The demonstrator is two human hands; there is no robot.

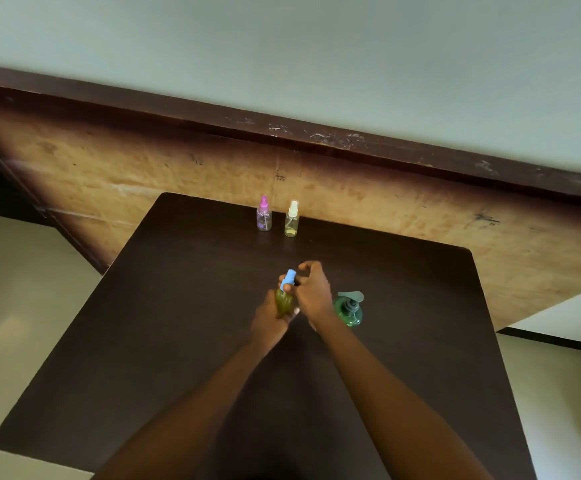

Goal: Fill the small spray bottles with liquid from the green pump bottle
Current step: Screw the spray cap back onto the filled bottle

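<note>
My left hand (pixel 271 315) grips a small spray bottle (pixel 283 304) whose body looks greenish-yellow, held over the middle of the dark table (pixel 178 323). Its blue spray cap (pixel 287 279) sticks up, and the fingers of my right hand (pixel 313 289) pinch that cap from the right. The green pump bottle (pixel 349 310) stands upright just right of my right hand, its pale nozzle pointing right. At the table's far edge stand a pink-capped spray bottle (pixel 264 215) and a white-capped spray bottle (pixel 291 220), side by side and apart from my hands.
A worn wooden panel (pixel 386 209) with a dark top rail (pixel 282 123) rises right behind the far table edge. Pale floor (pixel 22 278) lies to the left and right of the table.
</note>
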